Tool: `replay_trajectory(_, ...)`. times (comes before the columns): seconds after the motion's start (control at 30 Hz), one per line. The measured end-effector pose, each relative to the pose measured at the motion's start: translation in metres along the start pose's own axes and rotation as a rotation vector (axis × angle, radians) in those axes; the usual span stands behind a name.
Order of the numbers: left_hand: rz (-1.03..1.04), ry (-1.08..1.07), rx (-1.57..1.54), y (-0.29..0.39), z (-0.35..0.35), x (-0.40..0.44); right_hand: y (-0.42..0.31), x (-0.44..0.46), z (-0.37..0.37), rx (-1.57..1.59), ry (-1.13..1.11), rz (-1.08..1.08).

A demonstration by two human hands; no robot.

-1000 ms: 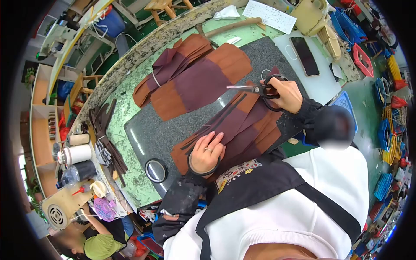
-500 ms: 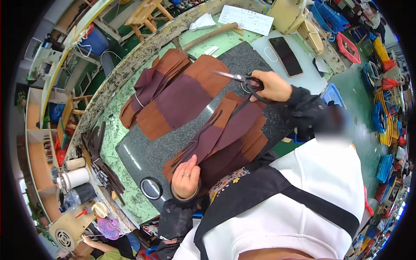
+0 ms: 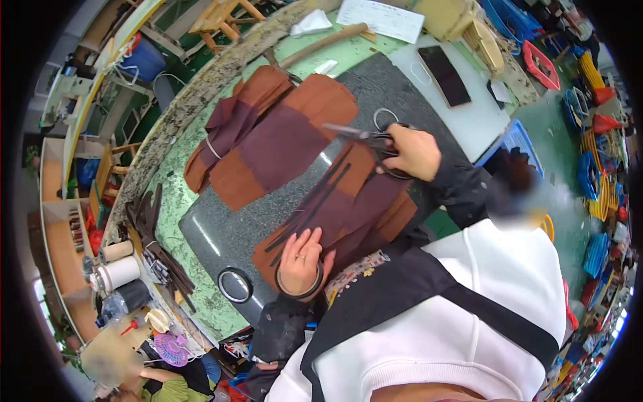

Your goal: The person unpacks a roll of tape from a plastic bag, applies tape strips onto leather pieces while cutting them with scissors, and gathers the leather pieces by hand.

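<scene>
My right hand [image 3: 415,153] is closed around the dark handles of a pair of scissors [image 3: 347,130], whose blades point left above the brown pieces. My left hand [image 3: 299,263] lies with fingers stretched out on the near end of a layered stack of brown and maroon pieces [image 3: 365,201], which look like leather or fabric. Thin dark strips [image 3: 320,199] run lengthwise across that stack. Around my left wrist sits a dark ring [image 3: 313,289]. Beyond the stack lies a second brown and maroon bundle [image 3: 278,154], with a pale band round part of it.
Under the pieces is a dark stone slab [image 3: 224,231]. A black ring-shaped roll [image 3: 234,286] rests at its near left, and dark strips [image 3: 164,261] lie farther left. A hammer [image 3: 321,45], a phone [image 3: 445,76] and a paper sheet [image 3: 382,20] are at the back.
My right hand has moved slightly down and nearer to me with the scissors. My left hand has shifted right and up along the stack, its fingers more spread. The view has tilted slightly.
</scene>
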State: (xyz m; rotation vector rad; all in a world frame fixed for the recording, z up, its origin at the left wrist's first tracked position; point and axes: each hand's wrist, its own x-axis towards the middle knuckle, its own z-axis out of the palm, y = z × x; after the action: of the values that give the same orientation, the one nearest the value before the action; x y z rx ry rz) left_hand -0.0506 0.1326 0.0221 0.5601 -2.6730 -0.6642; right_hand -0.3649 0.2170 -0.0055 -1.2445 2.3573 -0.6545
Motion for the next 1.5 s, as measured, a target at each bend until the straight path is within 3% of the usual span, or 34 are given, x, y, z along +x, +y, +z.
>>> replay_trajectory(0.03, -0.037, -0.021, -0.041, -0.001, 0.000, -0.001, 0.003, 0.004, 0.002, -0.022, -0.027, -0.014)
replay_trajectory(0.1, -0.195, 0.138, -0.323, 0.001, -0.006, 0.001, -0.014, 0.001, -0.015, 0.061, -0.031, 0.019)
replay_trajectory(0.13, -0.210, 0.145, -0.304, 0.008, -0.014, 0.010, -0.032, -0.003, -0.019, 0.074, -0.043, 0.001)
replay_trajectory(0.2, -0.401, 0.046, -0.711, 0.022, -0.029, 0.040, -0.073, -0.011, -0.022, 0.805, -0.341, -0.134)
replay_trajectory(0.27, -0.408, 0.046, -0.720, 0.020, -0.026, 0.052, -0.102, -0.012, -0.016, 0.965, -0.485, -0.132)
replay_trajectory(0.4, -0.398, -0.008, -0.805, 0.014, -0.025, 0.072, -0.109, -0.006, 0.003, 1.092, -0.503, -0.171)
replay_trajectory(0.53, -0.400, -0.111, -0.303, 0.017, -0.037, 0.080, -0.114, 0.000, 0.012, 1.024, -0.352, -0.217)
replay_trajectory(0.6, -0.222, -0.036, 0.259, -0.024, -0.056, 0.074, -0.105, 0.011, -0.003, 0.618, -0.064, -0.303)
replay_trajectory(0.63, -0.327, 0.065, 0.315, -0.039, -0.073, 0.067, -0.094, 0.023, -0.009, 0.761, 0.034, -0.195)
replay_trajectory(0.7, -0.593, 0.263, -0.445, -0.108, -0.065, 0.037, -0.067, 0.054, -0.018, 0.906, 0.044, -0.145)
replay_trajectory(1.07, -0.679, 0.231, -0.346, -0.163, -0.056, 0.059, -0.055, 0.120, 0.035, 0.351, 0.163, -0.234)
replay_trajectory(1.2, -0.502, 0.266, 0.153, -0.169, -0.037, 0.066, -0.038, 0.130, 0.042, -0.174, 0.315, -0.430)
replay_trajectory(1.3, -0.588, 0.218, -0.054, -0.169, -0.051, 0.071, -0.051, 0.132, 0.010, -0.164, 0.247, -0.394)
replay_trajectory(1.37, -0.681, 0.146, -0.265, -0.164, -0.058, 0.064, -0.087, 0.103, -0.011, 0.471, -0.553, -0.218)
replay_trajectory(1.43, -0.714, 0.143, -0.310, -0.170, -0.057, 0.057, -0.129, 0.071, -0.009, 0.947, -1.098, 0.280)
replay_trajectory(1.47, -0.731, 0.145, -0.365, -0.177, -0.054, 0.057, -0.131, 0.067, 0.019, 1.011, -1.387, 0.506)
replay_trajectory(1.5, -0.747, 0.145, -0.422, -0.185, -0.051, 0.057, -0.132, 0.067, 0.042, 1.035, -1.538, 0.533)
